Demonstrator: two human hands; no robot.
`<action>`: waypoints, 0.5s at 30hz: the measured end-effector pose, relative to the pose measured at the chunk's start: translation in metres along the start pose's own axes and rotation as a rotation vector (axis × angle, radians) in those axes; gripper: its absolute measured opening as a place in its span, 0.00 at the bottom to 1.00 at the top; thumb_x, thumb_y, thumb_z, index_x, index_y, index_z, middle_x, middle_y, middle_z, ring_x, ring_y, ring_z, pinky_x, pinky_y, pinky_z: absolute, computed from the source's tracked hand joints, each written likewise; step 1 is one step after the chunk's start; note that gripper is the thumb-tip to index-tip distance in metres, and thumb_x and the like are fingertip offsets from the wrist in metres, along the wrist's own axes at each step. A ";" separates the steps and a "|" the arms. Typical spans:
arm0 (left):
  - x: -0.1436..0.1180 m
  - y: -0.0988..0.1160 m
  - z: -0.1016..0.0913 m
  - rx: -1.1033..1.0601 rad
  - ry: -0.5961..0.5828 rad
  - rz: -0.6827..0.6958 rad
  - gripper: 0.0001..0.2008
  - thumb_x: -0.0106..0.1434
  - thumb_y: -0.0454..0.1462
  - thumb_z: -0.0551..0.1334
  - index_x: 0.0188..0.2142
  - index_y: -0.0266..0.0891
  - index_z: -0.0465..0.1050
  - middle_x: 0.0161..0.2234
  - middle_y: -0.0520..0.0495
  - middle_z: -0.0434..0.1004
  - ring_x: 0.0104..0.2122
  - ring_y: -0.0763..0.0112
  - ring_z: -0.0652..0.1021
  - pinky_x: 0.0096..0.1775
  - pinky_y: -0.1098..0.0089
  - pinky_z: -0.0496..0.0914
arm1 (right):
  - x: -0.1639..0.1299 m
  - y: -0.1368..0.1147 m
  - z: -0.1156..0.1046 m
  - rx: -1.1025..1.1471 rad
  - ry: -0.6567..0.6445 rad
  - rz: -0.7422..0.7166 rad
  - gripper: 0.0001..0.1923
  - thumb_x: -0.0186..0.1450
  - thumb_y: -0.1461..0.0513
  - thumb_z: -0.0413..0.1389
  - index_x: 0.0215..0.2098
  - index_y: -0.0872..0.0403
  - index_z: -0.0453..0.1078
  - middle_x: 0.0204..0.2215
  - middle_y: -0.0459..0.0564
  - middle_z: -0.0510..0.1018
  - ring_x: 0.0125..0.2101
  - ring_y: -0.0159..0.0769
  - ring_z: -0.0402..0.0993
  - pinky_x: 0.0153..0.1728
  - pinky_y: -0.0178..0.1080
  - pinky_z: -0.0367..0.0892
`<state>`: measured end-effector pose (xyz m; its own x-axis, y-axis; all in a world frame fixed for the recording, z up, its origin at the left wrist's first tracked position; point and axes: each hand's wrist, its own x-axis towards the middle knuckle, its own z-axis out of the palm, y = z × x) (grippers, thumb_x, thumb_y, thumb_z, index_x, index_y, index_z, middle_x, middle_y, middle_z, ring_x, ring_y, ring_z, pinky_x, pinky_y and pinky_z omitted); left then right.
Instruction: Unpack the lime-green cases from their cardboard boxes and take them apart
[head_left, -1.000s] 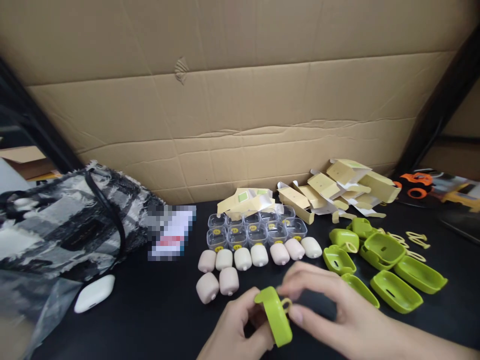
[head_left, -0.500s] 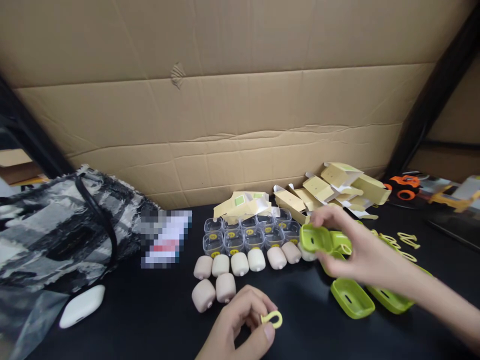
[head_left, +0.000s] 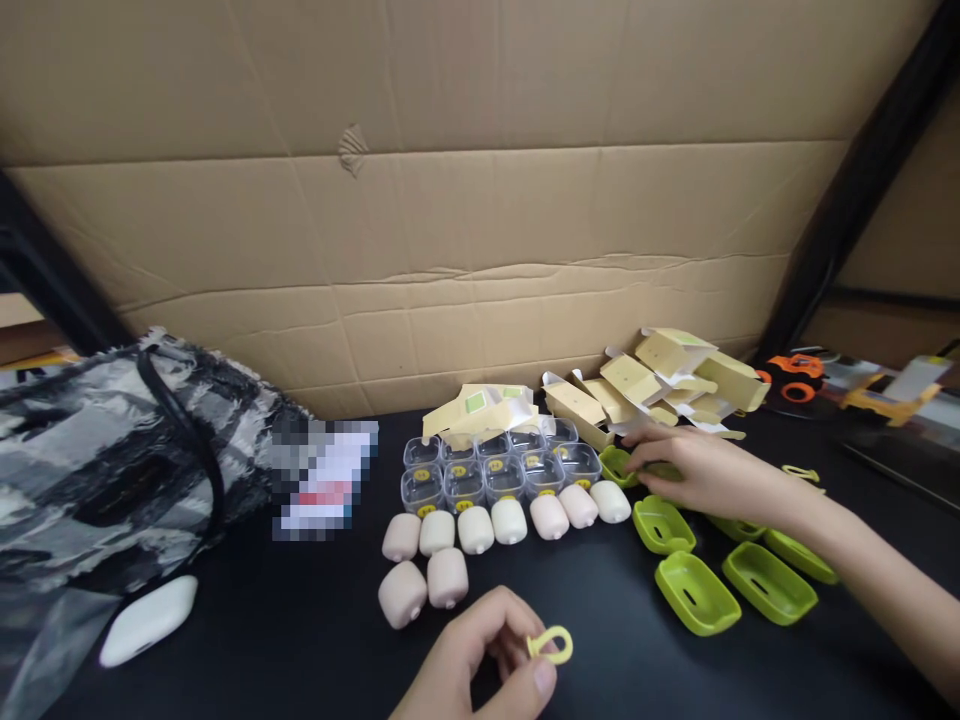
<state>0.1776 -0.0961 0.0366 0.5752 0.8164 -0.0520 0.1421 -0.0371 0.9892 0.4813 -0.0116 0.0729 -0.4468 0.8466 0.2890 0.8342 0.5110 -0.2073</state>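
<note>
My left hand (head_left: 480, 665) is at the front, pinching a small pale-yellow loop (head_left: 552, 645) between thumb and fingertips. My right hand (head_left: 686, 470) is farther back on the right, its fingers on a small green plastic tray (head_left: 616, 466) beside the clear cups. The hand covers part of that tray. Below the right hand and forearm lie several more green trays, one of them a rounded rectangle with a slot in its base (head_left: 697, 593). Rows of rounded cream and pale-pink pieces (head_left: 476, 530) with small nubs sit between the hands and the cups.
Two rows of clear plastic cups (head_left: 505, 480) with yellow stickers stand behind the pieces. Opened yellow boxes (head_left: 637, 380) are piled at the cardboard wall (head_left: 450, 220). A white case (head_left: 150, 620) and a fringed bag (head_left: 135, 450) lie left; an orange toy vehicle (head_left: 795, 375) stands right.
My right hand has carried the green tray back and lowered it beside the clear cups, uncovering a cream piece and green trays. My left hand still pinches the yellow loop, almost unmoved.
</note>
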 end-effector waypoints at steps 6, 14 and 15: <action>0.001 0.004 0.002 0.050 -0.009 -0.113 0.12 0.59 0.44 0.60 0.29 0.38 0.64 0.26 0.54 0.62 0.28 0.73 0.63 0.35 0.70 0.59 | -0.010 -0.076 0.003 0.383 0.001 -0.131 0.08 0.65 0.59 0.53 0.39 0.52 0.71 0.34 0.49 0.75 0.35 0.35 0.72 0.37 0.38 0.69; 0.004 0.006 0.001 0.067 -0.080 -0.136 0.13 0.54 0.43 0.64 0.34 0.39 0.68 0.27 0.54 0.68 0.28 0.73 0.64 0.34 0.71 0.59 | -0.024 -0.106 -0.001 0.648 -0.119 -0.067 0.08 0.66 0.58 0.54 0.35 0.52 0.73 0.29 0.45 0.77 0.30 0.32 0.73 0.32 0.33 0.68; 0.004 0.006 0.002 0.072 -0.079 -0.133 0.13 0.55 0.43 0.64 0.36 0.39 0.69 0.29 0.53 0.70 0.28 0.73 0.65 0.35 0.70 0.59 | -0.025 -0.092 -0.008 0.598 -0.007 -0.048 0.08 0.66 0.57 0.54 0.34 0.51 0.73 0.30 0.46 0.77 0.31 0.33 0.73 0.34 0.35 0.69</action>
<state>0.1818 -0.0943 0.0425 0.6084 0.7693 -0.1951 0.2769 0.0246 0.9606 0.4183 -0.0814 0.0925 -0.4835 0.8205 0.3049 0.4873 0.5417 -0.6849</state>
